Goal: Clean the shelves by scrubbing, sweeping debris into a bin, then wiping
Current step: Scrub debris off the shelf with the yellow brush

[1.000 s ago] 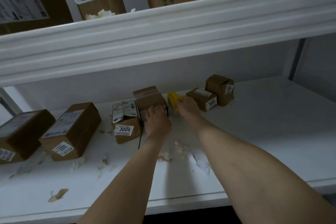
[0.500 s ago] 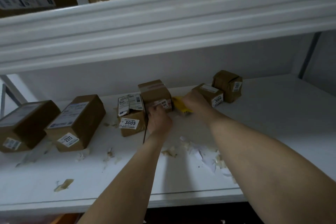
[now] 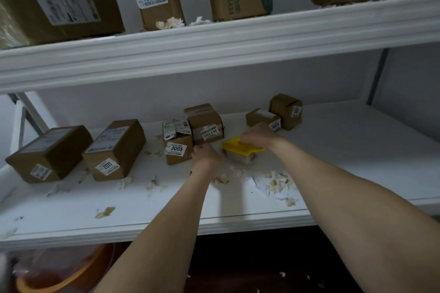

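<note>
Head view: R hand [image 3: 256, 135] wraps yellow brush [image 3: 242, 148] by its back, bristles down on shelf [image 3: 357, 150], just right of 3203 box [image 3: 204, 123]. Brush prob light, stiff plastic; grip the back. L hand [image 3: 206, 158] at box front, hold unclear.

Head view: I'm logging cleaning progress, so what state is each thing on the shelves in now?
yellow brush: bristles down on the lower shelf, gripped by the right hand.
left hand: curled against the 3005 box; grip unclear.
lower shelf: littered with scraps, not wiped.
scrap pile: heaped near the front edge, not binned.
3005 box: top label torn and crumpled.
upper shelf: scraps lying by the boxes.
</note>
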